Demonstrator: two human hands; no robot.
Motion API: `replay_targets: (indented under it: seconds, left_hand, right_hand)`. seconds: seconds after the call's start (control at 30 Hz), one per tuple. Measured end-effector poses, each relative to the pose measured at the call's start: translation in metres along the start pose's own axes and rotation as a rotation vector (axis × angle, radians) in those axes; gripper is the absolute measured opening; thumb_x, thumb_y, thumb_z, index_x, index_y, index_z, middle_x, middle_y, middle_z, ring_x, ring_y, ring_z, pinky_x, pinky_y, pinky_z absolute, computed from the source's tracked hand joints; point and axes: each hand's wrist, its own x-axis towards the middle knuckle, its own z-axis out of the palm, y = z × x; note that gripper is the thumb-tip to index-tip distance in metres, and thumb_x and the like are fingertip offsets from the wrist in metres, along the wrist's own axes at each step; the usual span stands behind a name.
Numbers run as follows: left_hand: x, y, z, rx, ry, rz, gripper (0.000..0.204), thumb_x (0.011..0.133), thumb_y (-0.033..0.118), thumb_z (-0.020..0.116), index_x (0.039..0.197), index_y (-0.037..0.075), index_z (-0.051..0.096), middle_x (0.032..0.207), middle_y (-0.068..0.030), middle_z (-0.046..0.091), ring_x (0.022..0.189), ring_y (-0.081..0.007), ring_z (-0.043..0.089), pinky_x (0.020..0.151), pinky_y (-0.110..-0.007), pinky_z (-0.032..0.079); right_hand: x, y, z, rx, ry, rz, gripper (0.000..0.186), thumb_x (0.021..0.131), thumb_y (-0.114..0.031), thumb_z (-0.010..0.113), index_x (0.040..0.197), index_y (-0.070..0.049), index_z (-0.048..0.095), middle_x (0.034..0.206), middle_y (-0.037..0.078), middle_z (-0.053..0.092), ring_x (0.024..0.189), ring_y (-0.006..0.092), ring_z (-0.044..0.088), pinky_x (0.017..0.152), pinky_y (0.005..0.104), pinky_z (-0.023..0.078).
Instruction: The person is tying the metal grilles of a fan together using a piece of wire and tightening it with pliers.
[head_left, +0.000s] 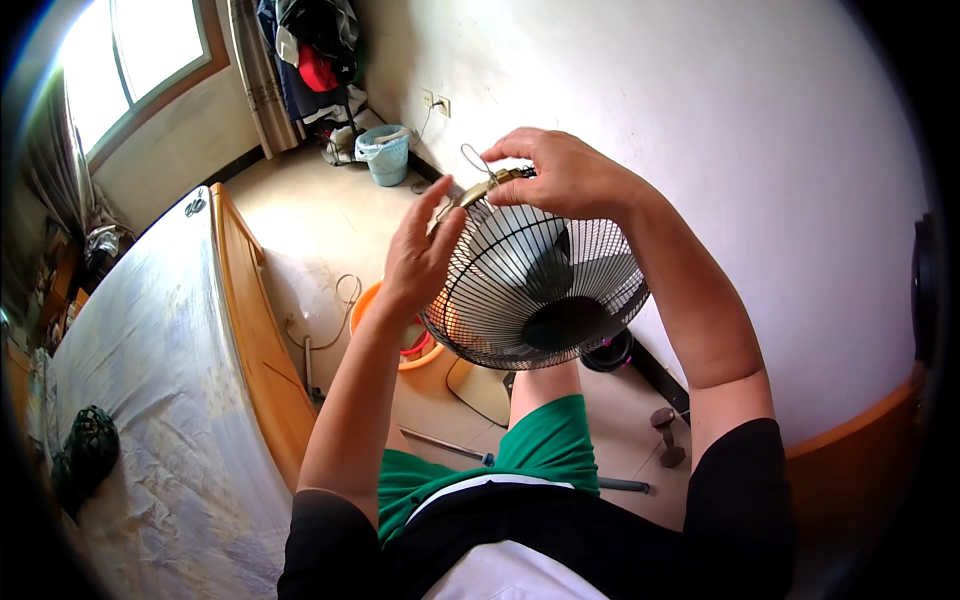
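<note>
In front of my body stands an electric fan, its round black wire guard tilted up toward me with a dark hub. Both of my hands are at the guard's far upper edge. My left hand has its thumb and fingers on either side of the rim at the left. My right hand arches over the top, thumb and forefinger closed about the brass-coloured rim band. A thin wire loop sticks up between the hands. Its lower end is partly hidden by my right fingers.
A bed with a wooden side runs along the left. Behind the fan sits an orange basin; a light blue bin stands by the wall outlet. A dumbbell and a pole lie on the floor.
</note>
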Motion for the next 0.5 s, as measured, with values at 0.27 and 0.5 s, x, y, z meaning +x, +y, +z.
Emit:
replay_targets:
  seconds: [0.27, 0.5]
  left_hand:
    - [0.011, -0.009, 0.002, -0.069, -0.037, -0.031, 0.045, 0.101, 0.033, 0.056, 0.133, 0.002, 0.058, 0.108, -0.0147, 0.068, 0.1, -0.0195, 0.063, 0.089, -0.031, 0.049]
    - [0.01, -0.004, 0.0, -0.108, -0.055, -0.017, 0.049, 0.103, 0.04, 0.048, 0.133, 0.003, 0.057, 0.109, -0.0151, 0.067, 0.101, -0.0231, 0.063, 0.09, -0.031, 0.047]
  right_hand:
    - [0.023, 0.004, 0.008, 0.215, -0.091, 0.061, 0.013, 0.088, -0.012, 0.07, 0.09, 0.0, 0.073, 0.078, 0.005, 0.07, 0.076, 0.0108, 0.063, 0.074, 0.0271, 0.052]
    - [0.031, 0.019, 0.024, 0.234, 0.045, 0.111, 0.026, 0.091, -0.022, 0.067, 0.08, 0.002, 0.067, 0.07, 0.009, 0.064, 0.066, 0.0153, 0.058, 0.062, 0.0312, 0.046]
